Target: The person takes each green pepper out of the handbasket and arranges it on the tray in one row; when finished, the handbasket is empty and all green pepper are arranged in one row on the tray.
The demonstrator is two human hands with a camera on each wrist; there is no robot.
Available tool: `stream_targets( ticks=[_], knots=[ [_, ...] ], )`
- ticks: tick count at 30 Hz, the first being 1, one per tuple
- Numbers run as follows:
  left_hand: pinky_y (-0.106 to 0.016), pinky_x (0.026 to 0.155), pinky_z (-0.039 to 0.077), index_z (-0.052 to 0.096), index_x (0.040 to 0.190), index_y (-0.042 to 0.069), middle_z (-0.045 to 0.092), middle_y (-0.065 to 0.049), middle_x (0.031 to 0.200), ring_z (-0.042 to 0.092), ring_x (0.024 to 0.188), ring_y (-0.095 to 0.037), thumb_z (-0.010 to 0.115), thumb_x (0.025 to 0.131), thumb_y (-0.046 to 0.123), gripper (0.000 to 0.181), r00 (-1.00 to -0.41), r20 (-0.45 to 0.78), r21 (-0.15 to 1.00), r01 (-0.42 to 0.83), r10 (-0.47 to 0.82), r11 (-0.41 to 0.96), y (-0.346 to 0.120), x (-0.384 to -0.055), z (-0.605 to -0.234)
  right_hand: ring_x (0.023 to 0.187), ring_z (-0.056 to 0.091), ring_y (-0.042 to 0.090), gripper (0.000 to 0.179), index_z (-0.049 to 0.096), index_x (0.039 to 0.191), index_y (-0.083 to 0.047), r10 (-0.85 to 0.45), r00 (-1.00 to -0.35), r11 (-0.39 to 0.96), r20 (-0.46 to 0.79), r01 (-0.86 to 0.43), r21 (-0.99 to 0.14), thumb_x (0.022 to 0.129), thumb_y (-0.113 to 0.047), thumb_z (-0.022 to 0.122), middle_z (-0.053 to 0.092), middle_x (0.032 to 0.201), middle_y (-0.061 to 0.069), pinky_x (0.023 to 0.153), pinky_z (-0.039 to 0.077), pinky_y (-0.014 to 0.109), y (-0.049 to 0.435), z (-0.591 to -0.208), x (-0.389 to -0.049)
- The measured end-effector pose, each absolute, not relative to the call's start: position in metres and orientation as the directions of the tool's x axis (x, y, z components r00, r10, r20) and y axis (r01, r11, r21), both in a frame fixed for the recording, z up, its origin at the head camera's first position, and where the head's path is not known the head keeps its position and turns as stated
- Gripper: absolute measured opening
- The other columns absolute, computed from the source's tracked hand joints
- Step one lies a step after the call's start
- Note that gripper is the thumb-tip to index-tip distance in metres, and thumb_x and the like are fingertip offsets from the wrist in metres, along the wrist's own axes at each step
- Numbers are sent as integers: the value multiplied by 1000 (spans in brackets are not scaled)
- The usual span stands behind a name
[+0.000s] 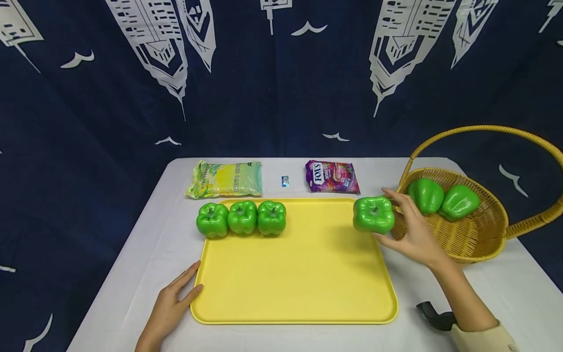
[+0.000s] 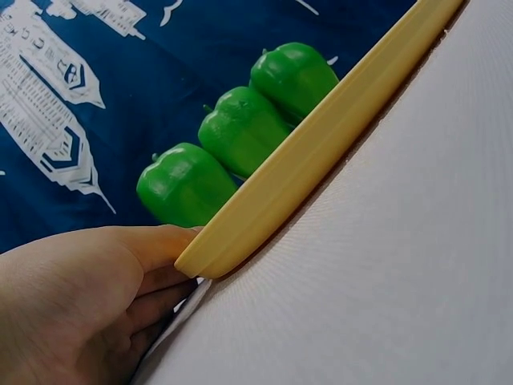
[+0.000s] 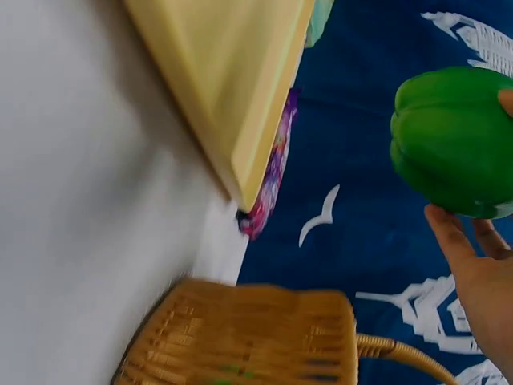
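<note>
My right hand (image 1: 411,230) grips a green bell pepper (image 1: 373,215) between thumb and fingers, held over the right side of the yellow tray (image 1: 294,278). In the right wrist view the same bell pepper (image 3: 457,144) hangs clear of the tray. At the tray's left edge, my left hand (image 1: 173,298) rests with thumb on the rim and fingers along the side; the left wrist view shows the hand (image 2: 88,297) at the tray corner. Three more green peppers (image 1: 242,217) stand in a row along the tray's back left.
A wicker basket (image 1: 492,239) with a tall handle stands at the right, holding two green peppers (image 1: 459,202). Behind the tray lie a yellow-green packet (image 1: 226,179), a small blue sachet (image 1: 285,181) and a purple candy bag (image 1: 333,176). A black curved object (image 1: 433,317) is by the right forearm.
</note>
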State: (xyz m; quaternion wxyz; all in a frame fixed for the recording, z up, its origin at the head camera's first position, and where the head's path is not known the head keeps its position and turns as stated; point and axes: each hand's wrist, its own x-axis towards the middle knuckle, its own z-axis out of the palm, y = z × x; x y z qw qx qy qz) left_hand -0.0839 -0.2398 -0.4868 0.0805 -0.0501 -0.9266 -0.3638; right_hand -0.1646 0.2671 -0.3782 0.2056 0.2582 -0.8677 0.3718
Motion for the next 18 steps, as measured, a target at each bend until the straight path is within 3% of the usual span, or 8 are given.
stream_targets(
  ticks=[3,7,9,14,18],
  knots=[
    [-5,98,25,49,136,20,50,-3,135,43,122,-22,64,88,32,52,-979,199,669,163,36,725,-240,-84,-488,113,39,8,96,37,140,-9,-323,-806,605,496,-579,-546,58,1,86,40,127,10,95,36,11,260,-382,-171],
    [2,93,18,49,136,19,50,-4,134,41,122,-14,65,87,30,52,-975,219,672,180,40,718,-241,-84,-489,113,45,21,86,39,139,-14,-369,-827,624,424,-559,-546,66,-12,85,42,125,6,96,44,35,244,-381,-177],
    [2,93,18,49,135,19,50,-4,134,39,121,-10,65,87,29,52,-974,224,674,186,42,715,-241,-84,-489,113,46,27,84,37,139,-13,-401,-829,631,390,-559,-538,69,-20,83,42,126,8,94,43,48,235,-382,-182],
    [1,94,19,49,135,18,50,-4,134,40,122,-9,65,87,29,52,-974,222,673,183,41,717,-241,-84,-489,114,46,32,82,29,143,-10,-477,-837,655,268,-541,-528,79,-39,73,37,130,13,93,41,54,213,-383,-191],
    [-17,102,30,49,135,18,50,-5,134,45,122,-22,64,87,31,52,-977,210,670,174,40,722,-241,-84,-489,114,46,33,80,26,143,-9,-507,-845,674,170,-511,-533,82,-38,69,36,131,17,94,41,52,198,-386,-197]
  ],
)
